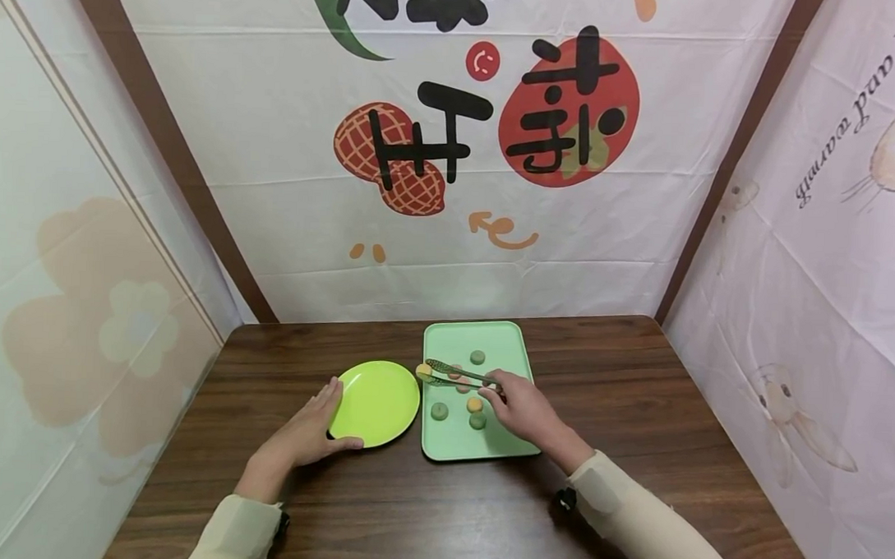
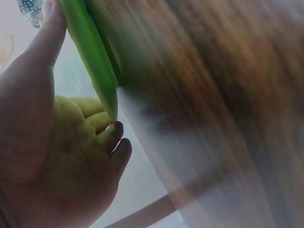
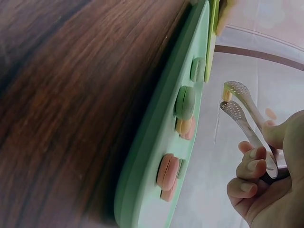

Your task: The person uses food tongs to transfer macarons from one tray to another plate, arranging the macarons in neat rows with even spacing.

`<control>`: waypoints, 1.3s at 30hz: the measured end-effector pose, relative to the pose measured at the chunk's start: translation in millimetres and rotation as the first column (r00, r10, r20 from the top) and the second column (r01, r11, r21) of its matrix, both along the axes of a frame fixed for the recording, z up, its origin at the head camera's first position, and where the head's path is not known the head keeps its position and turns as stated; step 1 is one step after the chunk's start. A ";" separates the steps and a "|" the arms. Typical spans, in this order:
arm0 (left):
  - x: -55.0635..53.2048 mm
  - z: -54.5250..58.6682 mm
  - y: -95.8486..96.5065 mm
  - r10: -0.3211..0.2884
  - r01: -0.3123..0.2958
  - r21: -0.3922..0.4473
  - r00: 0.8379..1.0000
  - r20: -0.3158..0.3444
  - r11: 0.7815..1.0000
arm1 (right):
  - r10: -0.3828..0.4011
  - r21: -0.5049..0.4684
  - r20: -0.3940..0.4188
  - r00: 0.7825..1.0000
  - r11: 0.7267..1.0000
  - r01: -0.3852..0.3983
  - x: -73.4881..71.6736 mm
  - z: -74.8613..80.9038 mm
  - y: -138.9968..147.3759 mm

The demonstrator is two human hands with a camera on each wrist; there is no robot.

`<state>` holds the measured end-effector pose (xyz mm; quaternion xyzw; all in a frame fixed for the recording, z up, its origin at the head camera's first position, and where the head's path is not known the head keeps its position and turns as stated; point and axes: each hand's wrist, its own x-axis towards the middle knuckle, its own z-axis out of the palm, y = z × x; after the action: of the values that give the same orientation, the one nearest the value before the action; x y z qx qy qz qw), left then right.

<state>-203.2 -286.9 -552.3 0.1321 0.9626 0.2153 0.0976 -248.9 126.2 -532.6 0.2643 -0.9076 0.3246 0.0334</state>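
Observation:
My right hand [image 1: 517, 405] grips metal tongs [image 1: 459, 374] with perforated tips. A yellow macaron [image 1: 424, 371] is pinched between the tips, raised over the tray's left edge near the plate, as the right wrist view also shows. Below is a light green tray [image 1: 442, 445] with several macarons: green ones [image 1: 439, 411], pink ones [image 3: 168, 172] and another yellow one [image 1: 474, 405]. To the left lies a lime green plate [image 1: 376, 404] with a bare surface. My left hand [image 1: 305, 431] rests at its left rim, thumb and fingers spread along the edge.
Both dishes lie side by side on a dark wood-grain table [image 1: 410, 517]. A printed white cloth wall [image 1: 286, 249] rises behind the table, with further cloth panels on the left and right.

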 end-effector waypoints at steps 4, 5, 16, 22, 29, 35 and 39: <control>0.1 -0.1 0.3 0.003 -0.003 -0.005 1.000 0.006 1.000 | 0.010 0.000 -0.009 1.000 1.000 -0.010 -0.5 -1.8 -4.0; 0.0 -0.1 0.4 0.003 -0.003 -0.006 1.000 0.006 1.000 | 0.011 0.000 -0.009 1.000 1.000 -0.011 -0.6 -2.1 -5.1; -0.1 2.8 1.9 -0.006 0.006 -0.003 1.000 -0.002 1.000 | 0.068 0.024 -0.033 0.997 0.997 -0.067 -4.4 -2.1 -19.9; -0.8 3.1 2.2 -0.011 0.011 -0.005 1.000 -0.008 1.000 | 0.095 -0.025 -0.045 0.994 0.995 -0.097 -3.9 -0.9 -27.1; -1.6 0.9 1.1 -0.008 0.008 -0.011 1.000 -0.005 1.000 | 0.105 -0.022 -0.032 0.994 0.994 -0.106 -5.1 -3.5 -35.8; 0.2 -0.7 1.4 -0.008 0.008 -0.012 1.000 -0.003 1.000 | 0.116 0.008 -0.065 0.991 0.993 -0.115 -6.0 -3.7 -43.2; 0.3 -1.3 1.5 -0.004 0.004 -0.007 1.000 0.002 1.000 | 0.127 0.035 -0.100 0.987 0.992 -0.124 -7.0 -3.5 -47.9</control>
<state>-202.9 -285.5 -553.6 0.1332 0.9631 0.2117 0.0997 -255.9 78.3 -536.1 0.3374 -0.8909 0.2991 0.0553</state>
